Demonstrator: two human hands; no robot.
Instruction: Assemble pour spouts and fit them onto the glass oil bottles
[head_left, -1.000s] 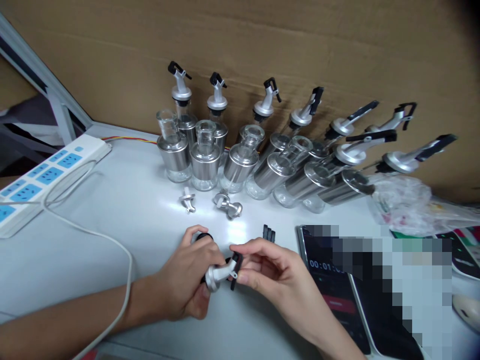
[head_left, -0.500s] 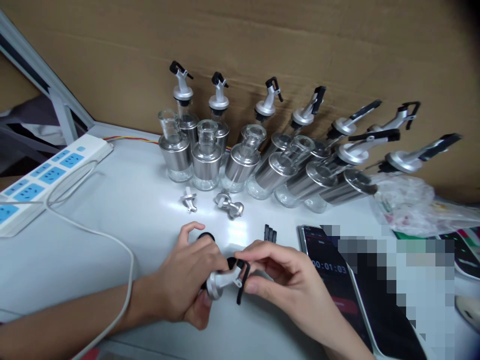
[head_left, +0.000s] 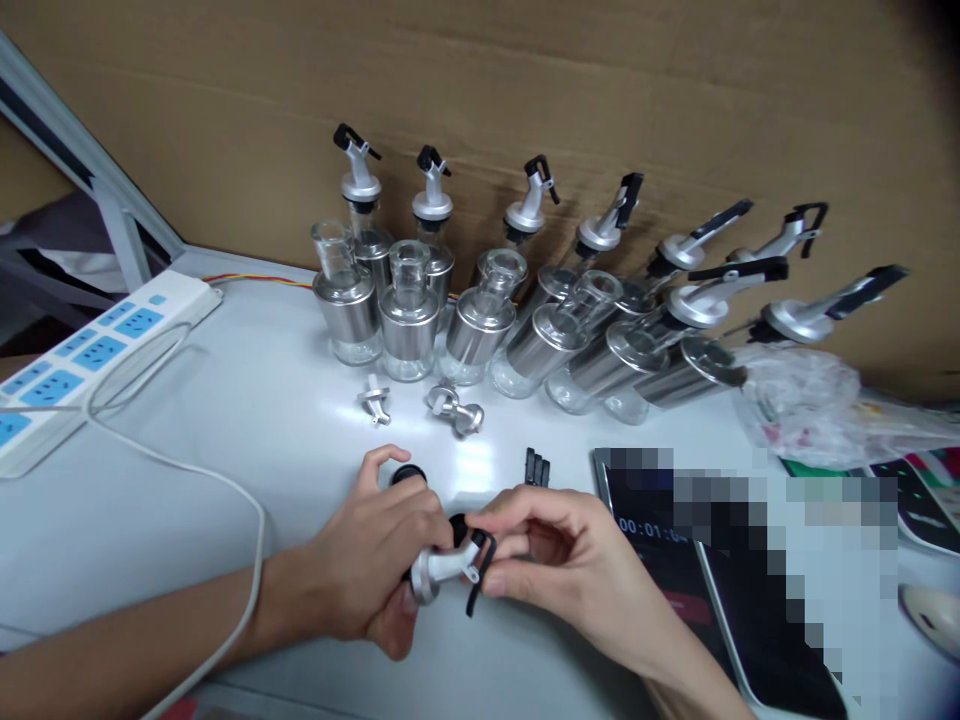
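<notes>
Since half a second ago the black lever (head_left: 480,575) has turned a little lower against the silver spout (head_left: 441,567), and the right hand (head_left: 559,560) has closed more tightly over it; both hands stayed at the same place on the white surface (head_left: 247,420). The left hand (head_left: 367,570) holds the spout from its round base end, with its fingers clamped around it and the index finger lifted above a black cap (head_left: 407,474) that lies just behind. The fingers of the right hand are pinched together on the lever at the tip of the spout. The spout is held slightly above the surface, near its front edge, between the two hands.

Behind the hands, two loose silver spouts (head_left: 455,408) and one small silver part (head_left: 375,400) lie on the surface, and a few black levers (head_left: 537,467) lie together just beside the right hand. Farther back stand the glass bottles (head_left: 409,320) in rows against a cardboard wall (head_left: 525,90); the back ones carry spouts. A phone (head_left: 660,560) lies on the right, a power strip (head_left: 90,350) on the left.
</notes>
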